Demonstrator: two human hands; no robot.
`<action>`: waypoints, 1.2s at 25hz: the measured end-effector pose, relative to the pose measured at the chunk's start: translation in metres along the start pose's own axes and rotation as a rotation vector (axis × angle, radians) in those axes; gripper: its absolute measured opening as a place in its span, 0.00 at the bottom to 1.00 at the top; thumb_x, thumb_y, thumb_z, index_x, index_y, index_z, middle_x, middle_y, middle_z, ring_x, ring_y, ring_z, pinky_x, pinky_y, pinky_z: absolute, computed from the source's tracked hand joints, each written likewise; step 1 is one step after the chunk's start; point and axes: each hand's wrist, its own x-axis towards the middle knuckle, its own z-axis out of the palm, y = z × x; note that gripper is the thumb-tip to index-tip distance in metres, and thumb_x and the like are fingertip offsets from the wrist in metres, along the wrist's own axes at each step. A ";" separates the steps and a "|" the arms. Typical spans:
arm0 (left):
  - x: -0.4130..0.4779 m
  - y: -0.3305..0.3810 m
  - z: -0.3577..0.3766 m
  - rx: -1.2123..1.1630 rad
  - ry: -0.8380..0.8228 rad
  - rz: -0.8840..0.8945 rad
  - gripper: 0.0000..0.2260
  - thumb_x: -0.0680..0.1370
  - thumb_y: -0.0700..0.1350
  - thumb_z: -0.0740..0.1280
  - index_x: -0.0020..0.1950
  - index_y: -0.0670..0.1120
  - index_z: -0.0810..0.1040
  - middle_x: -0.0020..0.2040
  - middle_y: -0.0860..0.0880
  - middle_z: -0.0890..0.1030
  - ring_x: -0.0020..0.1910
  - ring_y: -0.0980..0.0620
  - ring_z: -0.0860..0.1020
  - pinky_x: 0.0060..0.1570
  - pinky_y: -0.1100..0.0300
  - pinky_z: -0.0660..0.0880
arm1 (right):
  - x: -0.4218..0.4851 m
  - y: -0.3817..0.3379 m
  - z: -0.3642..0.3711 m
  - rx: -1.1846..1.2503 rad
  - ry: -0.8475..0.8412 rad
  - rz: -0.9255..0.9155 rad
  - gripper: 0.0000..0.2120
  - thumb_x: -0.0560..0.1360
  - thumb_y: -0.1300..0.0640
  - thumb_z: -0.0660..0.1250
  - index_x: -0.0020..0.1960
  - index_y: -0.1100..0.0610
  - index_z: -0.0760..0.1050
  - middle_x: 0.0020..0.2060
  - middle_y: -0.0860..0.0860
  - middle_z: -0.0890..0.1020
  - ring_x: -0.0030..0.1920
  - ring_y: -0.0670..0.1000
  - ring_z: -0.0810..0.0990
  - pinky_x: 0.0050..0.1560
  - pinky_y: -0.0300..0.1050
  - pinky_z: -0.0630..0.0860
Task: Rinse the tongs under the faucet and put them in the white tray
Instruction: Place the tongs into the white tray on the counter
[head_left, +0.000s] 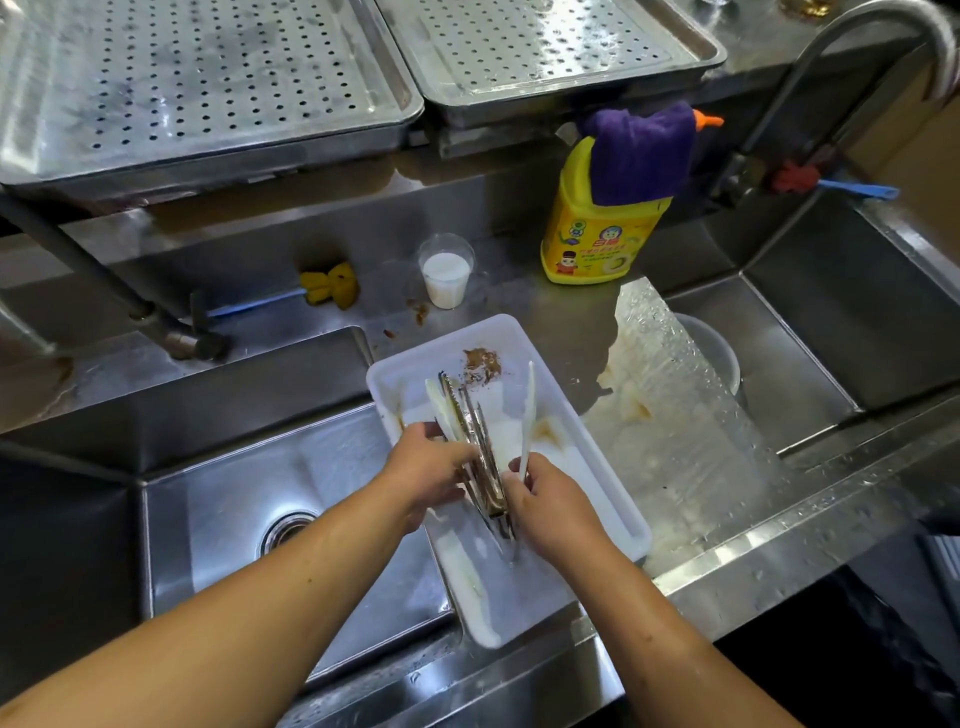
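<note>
left hand (431, 467) grips tongs (480, 452) | right hand (553, 506) grips them too | white tray (587, 415) overhangs left sink (218, 467) edge | yellow bottle (592, 239) label unreadable

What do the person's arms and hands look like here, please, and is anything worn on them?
Both arms are bare: the left forearm and the right forearm show no sleeve as far as the frame edge. The left hand and the right hand wear no gloves. No watch, bracelet or ring is visible on either.
</note>
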 end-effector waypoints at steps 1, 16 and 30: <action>0.002 -0.001 -0.002 0.030 0.025 0.008 0.17 0.77 0.41 0.76 0.63 0.43 0.75 0.55 0.41 0.85 0.41 0.46 0.85 0.36 0.54 0.82 | 0.001 0.001 -0.001 -0.030 0.004 0.002 0.11 0.82 0.44 0.61 0.60 0.47 0.73 0.46 0.46 0.82 0.47 0.53 0.81 0.44 0.49 0.76; -0.009 -0.008 -0.012 0.899 0.263 0.481 0.19 0.73 0.57 0.73 0.62 0.64 0.73 0.52 0.54 0.79 0.41 0.54 0.81 0.37 0.55 0.79 | -0.010 -0.008 0.003 -0.401 0.105 -0.149 0.18 0.78 0.44 0.66 0.63 0.52 0.74 0.55 0.52 0.78 0.55 0.57 0.80 0.44 0.51 0.74; 0.002 -0.008 -0.001 1.425 0.139 0.762 0.11 0.77 0.56 0.73 0.54 0.56 0.74 0.49 0.49 0.80 0.45 0.46 0.78 0.38 0.53 0.75 | -0.024 0.034 0.008 -0.580 0.111 -0.119 0.14 0.75 0.39 0.65 0.52 0.49 0.76 0.45 0.50 0.76 0.47 0.55 0.77 0.42 0.51 0.78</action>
